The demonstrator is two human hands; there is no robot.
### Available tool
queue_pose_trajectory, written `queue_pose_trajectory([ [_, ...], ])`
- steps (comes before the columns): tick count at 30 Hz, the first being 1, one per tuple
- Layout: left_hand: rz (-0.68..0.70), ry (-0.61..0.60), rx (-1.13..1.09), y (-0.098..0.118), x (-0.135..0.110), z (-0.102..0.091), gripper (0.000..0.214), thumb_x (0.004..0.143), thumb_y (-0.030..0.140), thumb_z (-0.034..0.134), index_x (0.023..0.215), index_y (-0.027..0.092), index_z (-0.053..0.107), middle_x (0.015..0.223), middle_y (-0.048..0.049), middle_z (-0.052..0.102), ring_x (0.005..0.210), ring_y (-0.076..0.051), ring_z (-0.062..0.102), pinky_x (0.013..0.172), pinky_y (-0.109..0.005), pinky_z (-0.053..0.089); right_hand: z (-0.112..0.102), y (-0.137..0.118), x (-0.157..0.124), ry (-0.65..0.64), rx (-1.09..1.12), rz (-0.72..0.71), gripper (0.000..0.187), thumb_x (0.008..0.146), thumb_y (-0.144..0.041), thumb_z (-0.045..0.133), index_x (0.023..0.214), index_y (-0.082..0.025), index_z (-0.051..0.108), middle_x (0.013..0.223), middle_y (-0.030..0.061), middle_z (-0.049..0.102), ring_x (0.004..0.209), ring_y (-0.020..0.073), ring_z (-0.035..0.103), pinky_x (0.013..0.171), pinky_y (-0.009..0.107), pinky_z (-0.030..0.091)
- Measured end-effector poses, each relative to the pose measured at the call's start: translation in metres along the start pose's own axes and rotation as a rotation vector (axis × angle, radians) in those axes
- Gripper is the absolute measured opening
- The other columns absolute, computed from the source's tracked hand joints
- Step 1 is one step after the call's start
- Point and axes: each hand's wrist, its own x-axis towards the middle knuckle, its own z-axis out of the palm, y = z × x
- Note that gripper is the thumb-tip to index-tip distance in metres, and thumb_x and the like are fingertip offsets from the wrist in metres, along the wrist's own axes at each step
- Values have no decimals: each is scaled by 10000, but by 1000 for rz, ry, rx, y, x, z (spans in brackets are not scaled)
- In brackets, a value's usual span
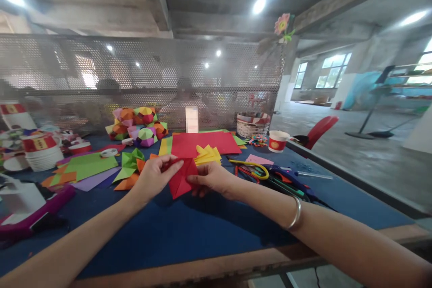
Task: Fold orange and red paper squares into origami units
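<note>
A folded piece of red paper point(181, 181), with crease lines across it, is held up over the blue table. My left hand point(155, 173) pinches its upper left part between thumb and fingers. On the right side, my right hand point(209, 179) grips the paper's edge, thumb in front. Just behind the hands lie folded yellow paper pieces point(207, 155) on a stack of red sheets point(182, 143). Folded green paper pieces point(131, 164) and an orange folded piece point(127, 182) rest left of my left hand.
Scissors with yellow handles point(259, 168) and a blue glue gun point(286, 174) lie to the right. A paper cup point(278, 141) and a woven basket point(253, 125) stand behind. Paper balls point(146, 136), green sheets point(91, 165) and stacked cups point(42, 155) occupy the left. A perforated screen point(202, 76) borders the back.
</note>
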Motion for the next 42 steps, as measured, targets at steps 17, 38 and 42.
queue_pose_trajectory([
  [17,-105,7,-50,-11,4,-1,530,721,675,753,934,195,681,876,-62,738,785,-235,708,659,-325,562,-6,11,-10,84,63,29,202,839,-314,806,750,-179,685,636,-17,673,568,113,615,503,200,480],
  [38,138,-216,289,-10,-1,-1,383,781,593,716,742,223,626,801,-14,646,723,-187,607,698,-312,507,-15,7,-10,232,35,31,205,867,-169,783,694,-175,674,608,3,670,539,127,619,482,213,479],
  [42,82,-236,267,-14,0,0,361,722,556,736,730,217,613,689,16,612,594,-158,570,598,-291,468,-15,6,-9,271,52,35,145,868,-130,744,735,-160,694,612,2,673,531,107,615,447,176,449],
])
